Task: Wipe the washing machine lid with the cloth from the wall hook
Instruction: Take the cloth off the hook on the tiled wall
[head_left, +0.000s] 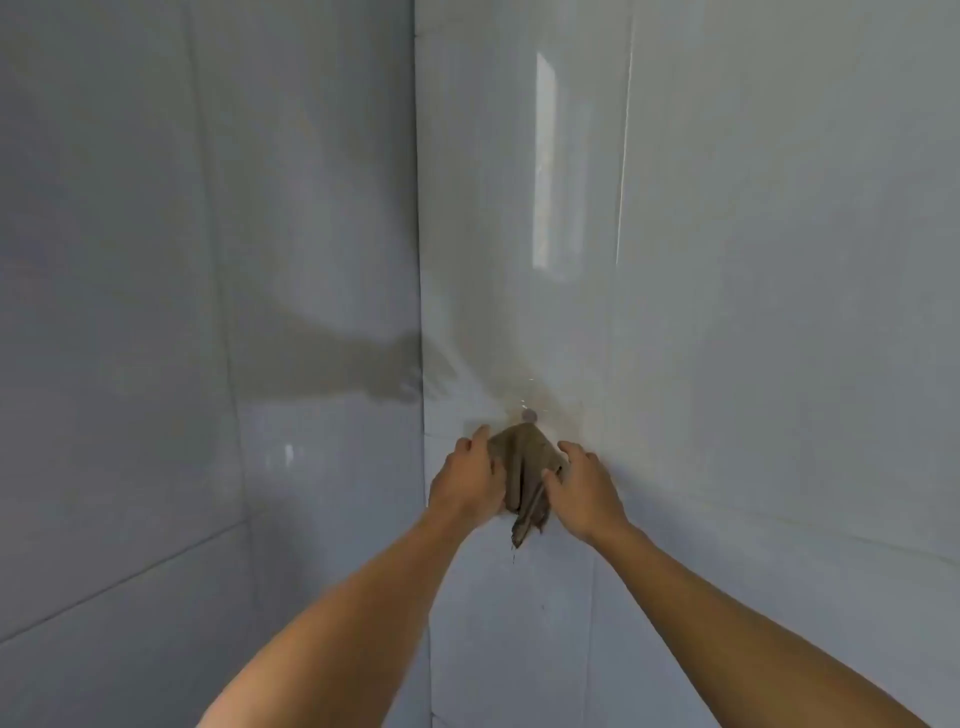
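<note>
A brown-grey cloth (522, 475) hangs against the glossy tiled wall from a small round hook (529, 415), just right of the room corner. My left hand (467, 480) grips the cloth's left side, fingers wrapped on its folds. On the cloth's right side my right hand (584, 491) pinches it between thumb and fingers. The cloth's top point still reaches up to the hook, and its frayed tail dangles below my hands. The washing machine is out of view.
Two shiny pale tiled walls meet at a vertical corner (418, 260). A bright window reflection (545, 166) shows on the right wall. The shadow of an arm falls on the left wall (322, 364).
</note>
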